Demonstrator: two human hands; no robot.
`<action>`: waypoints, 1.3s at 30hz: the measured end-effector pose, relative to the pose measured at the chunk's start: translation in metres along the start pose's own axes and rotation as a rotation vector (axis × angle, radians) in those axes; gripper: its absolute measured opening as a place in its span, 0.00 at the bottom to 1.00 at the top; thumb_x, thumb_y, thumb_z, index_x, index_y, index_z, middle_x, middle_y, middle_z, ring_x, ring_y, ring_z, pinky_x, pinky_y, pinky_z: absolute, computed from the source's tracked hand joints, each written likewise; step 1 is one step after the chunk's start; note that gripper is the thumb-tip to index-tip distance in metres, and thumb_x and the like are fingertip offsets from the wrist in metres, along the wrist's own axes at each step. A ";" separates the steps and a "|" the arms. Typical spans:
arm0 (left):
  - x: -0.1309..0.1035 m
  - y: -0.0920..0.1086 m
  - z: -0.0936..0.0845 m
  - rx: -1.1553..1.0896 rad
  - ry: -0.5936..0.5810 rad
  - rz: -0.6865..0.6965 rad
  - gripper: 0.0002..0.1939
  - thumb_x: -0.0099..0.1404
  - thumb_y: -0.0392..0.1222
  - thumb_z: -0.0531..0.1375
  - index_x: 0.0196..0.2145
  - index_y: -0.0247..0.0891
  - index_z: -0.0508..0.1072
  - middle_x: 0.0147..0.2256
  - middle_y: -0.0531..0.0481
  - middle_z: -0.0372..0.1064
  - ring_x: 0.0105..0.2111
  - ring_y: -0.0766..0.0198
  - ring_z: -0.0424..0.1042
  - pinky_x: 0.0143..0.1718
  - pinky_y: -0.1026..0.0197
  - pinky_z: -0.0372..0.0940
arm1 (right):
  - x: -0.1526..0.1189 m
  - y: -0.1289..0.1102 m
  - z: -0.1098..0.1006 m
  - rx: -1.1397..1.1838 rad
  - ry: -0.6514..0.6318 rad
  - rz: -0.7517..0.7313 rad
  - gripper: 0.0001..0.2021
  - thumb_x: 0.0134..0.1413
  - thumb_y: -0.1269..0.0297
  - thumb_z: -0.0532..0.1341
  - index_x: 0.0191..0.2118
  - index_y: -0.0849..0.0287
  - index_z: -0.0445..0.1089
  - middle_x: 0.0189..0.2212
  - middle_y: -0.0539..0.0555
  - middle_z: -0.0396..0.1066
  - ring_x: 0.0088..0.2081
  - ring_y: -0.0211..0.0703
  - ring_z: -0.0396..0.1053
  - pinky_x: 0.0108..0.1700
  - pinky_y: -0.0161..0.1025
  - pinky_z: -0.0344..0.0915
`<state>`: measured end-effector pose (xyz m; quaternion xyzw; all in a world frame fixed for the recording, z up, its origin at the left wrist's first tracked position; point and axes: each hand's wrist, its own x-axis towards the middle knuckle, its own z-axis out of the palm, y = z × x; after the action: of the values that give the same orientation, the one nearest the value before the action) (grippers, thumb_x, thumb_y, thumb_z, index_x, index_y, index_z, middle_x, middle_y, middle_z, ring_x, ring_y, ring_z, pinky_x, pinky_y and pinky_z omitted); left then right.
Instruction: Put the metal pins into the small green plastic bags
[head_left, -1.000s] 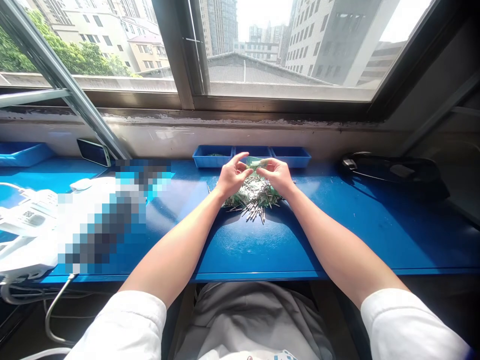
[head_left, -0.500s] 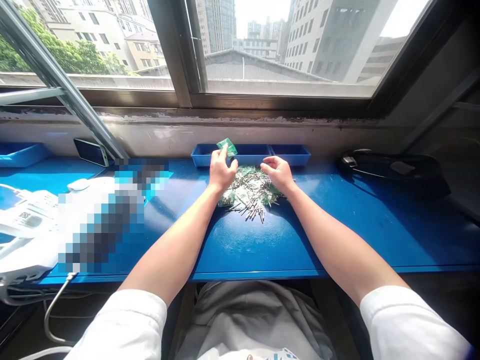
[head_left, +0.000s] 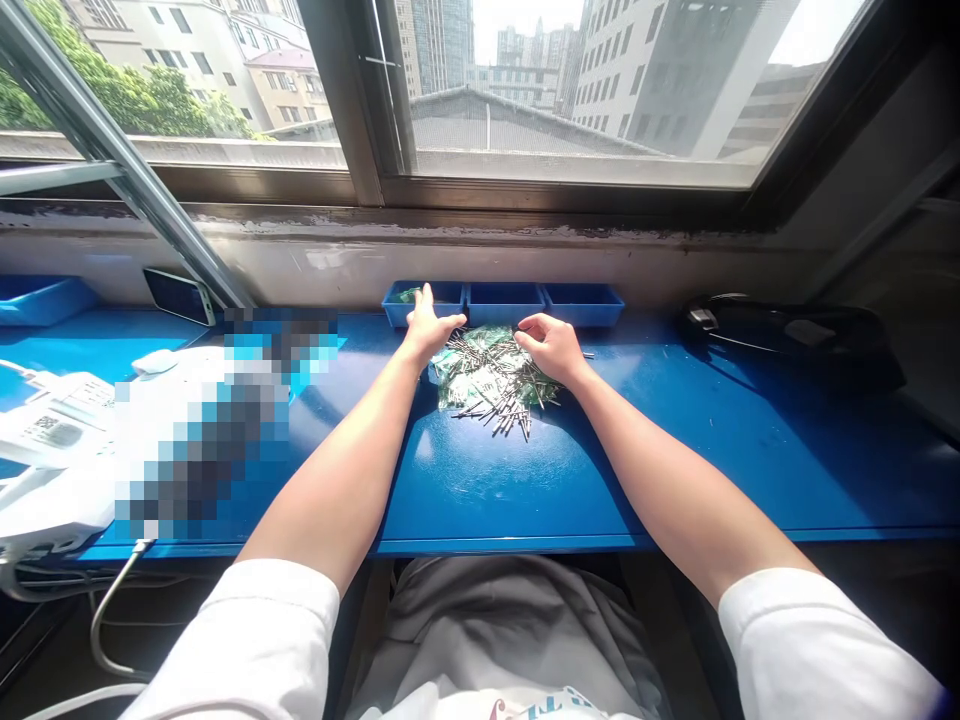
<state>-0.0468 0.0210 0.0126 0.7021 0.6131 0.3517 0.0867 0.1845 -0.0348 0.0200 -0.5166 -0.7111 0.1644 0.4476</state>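
My left hand (head_left: 429,328) is open, thumb and fingers spread, at the front of the left compartment of a blue divided tray (head_left: 506,312). A small green, shiny plastic packet (head_left: 407,296) lies in that compartment, partly behind the hand. My right hand (head_left: 553,345) is at the right side of a heap of thin metal pins (head_left: 504,410), its fingers curled together; whatever is between them is too small to make out. Several green clear packets (head_left: 491,338) lie among the pins on the blue table (head_left: 480,500).
A phone (head_left: 180,296) leans beside a metal frame post at the left. White devices (head_left: 67,420) with cables and a blurred-out area are on the left of the table. A black case (head_left: 787,340) lies at the right. Another blue tray (head_left: 45,300) is at the far left.
My left hand has let go of the green packet, which now lies in the tray's left compartment. That hand moved slightly left and its fingers spread. My right hand stays by the heap, fingers closer together.
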 end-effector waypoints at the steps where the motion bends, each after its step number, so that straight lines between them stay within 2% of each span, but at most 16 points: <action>1: -0.003 0.005 -0.001 0.004 -0.001 -0.105 0.44 0.56 0.52 0.59 0.65 0.41 0.47 0.66 0.39 0.43 0.62 0.42 0.51 0.56 0.43 0.57 | 0.000 0.000 0.000 -0.010 -0.005 -0.002 0.11 0.48 0.61 0.61 0.36 0.60 0.73 0.30 0.52 0.75 0.32 0.41 0.70 0.38 0.38 0.66; 2: -0.007 0.010 -0.003 0.014 0.002 -0.157 0.44 0.54 0.52 0.60 0.65 0.42 0.50 0.66 0.40 0.41 0.63 0.40 0.48 0.56 0.41 0.56 | 0.000 0.000 -0.001 -0.019 -0.011 -0.005 0.11 0.48 0.61 0.61 0.36 0.60 0.73 0.30 0.52 0.75 0.32 0.41 0.70 0.38 0.38 0.66; 4: -0.015 0.022 -0.006 0.032 0.039 -0.173 0.39 0.54 0.50 0.60 0.62 0.42 0.55 0.66 0.41 0.41 0.63 0.40 0.46 0.57 0.39 0.54 | 0.000 0.000 -0.002 -0.035 -0.035 -0.020 0.10 0.48 0.61 0.61 0.36 0.60 0.74 0.30 0.52 0.75 0.33 0.41 0.70 0.38 0.37 0.66; 8: -0.029 0.038 -0.008 0.112 0.103 -0.023 0.25 0.57 0.45 0.58 0.54 0.43 0.67 0.61 0.43 0.55 0.60 0.45 0.54 0.57 0.42 0.55 | -0.001 0.003 -0.002 -0.103 -0.122 -0.112 0.08 0.48 0.64 0.61 0.35 0.59 0.74 0.32 0.52 0.75 0.35 0.41 0.70 0.40 0.37 0.66; 11: -0.034 0.040 -0.006 0.157 0.001 0.144 0.15 0.60 0.43 0.54 0.42 0.43 0.76 0.51 0.46 0.68 0.54 0.50 0.63 0.55 0.46 0.58 | -0.001 0.005 -0.002 -0.212 -0.169 -0.204 0.07 0.47 0.67 0.60 0.34 0.58 0.74 0.33 0.52 0.74 0.38 0.44 0.69 0.43 0.39 0.64; 14: -0.035 0.036 -0.004 0.166 -0.110 0.238 0.15 0.60 0.43 0.53 0.36 0.43 0.79 0.43 0.48 0.74 0.48 0.54 0.70 0.54 0.52 0.61 | -0.001 0.005 -0.001 -0.307 -0.165 -0.214 0.10 0.49 0.66 0.59 0.37 0.59 0.75 0.37 0.55 0.74 0.43 0.47 0.67 0.48 0.42 0.63; 17: -0.034 0.029 0.000 0.137 -0.127 0.272 0.17 0.61 0.47 0.54 0.41 0.42 0.78 0.47 0.48 0.73 0.50 0.56 0.69 0.56 0.57 0.60 | -0.001 0.006 0.001 -0.359 -0.167 -0.150 0.13 0.52 0.62 0.59 0.42 0.59 0.74 0.44 0.57 0.73 0.48 0.50 0.65 0.53 0.45 0.61; 23: -0.037 0.023 0.009 0.095 -0.215 0.265 0.22 0.63 0.51 0.53 0.50 0.39 0.73 0.56 0.45 0.65 0.59 0.57 0.60 0.61 0.58 0.54 | -0.001 0.010 0.004 -0.406 -0.289 -0.073 0.21 0.53 0.52 0.59 0.48 0.59 0.72 0.51 0.58 0.69 0.55 0.57 0.60 0.57 0.52 0.56; 31: -0.037 0.027 0.013 0.146 -0.260 0.278 0.24 0.65 0.51 0.51 0.53 0.37 0.71 0.56 0.44 0.65 0.60 0.57 0.60 0.62 0.58 0.51 | -0.001 0.012 0.007 -0.395 -0.285 -0.144 0.17 0.51 0.56 0.62 0.46 0.59 0.73 0.46 0.57 0.73 0.49 0.51 0.66 0.54 0.45 0.60; 39: -0.039 0.028 0.014 0.177 -0.222 0.306 0.24 0.65 0.51 0.51 0.53 0.37 0.69 0.53 0.43 0.68 0.53 0.56 0.66 0.56 0.58 0.59 | -0.001 0.012 0.008 -0.318 -0.236 -0.195 0.10 0.50 0.62 0.64 0.38 0.59 0.76 0.38 0.56 0.75 0.42 0.46 0.70 0.48 0.41 0.64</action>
<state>-0.0158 -0.0169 0.0027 0.8264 0.5144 0.2258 0.0375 0.1850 -0.0292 0.0067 -0.4865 -0.8223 0.0653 0.2879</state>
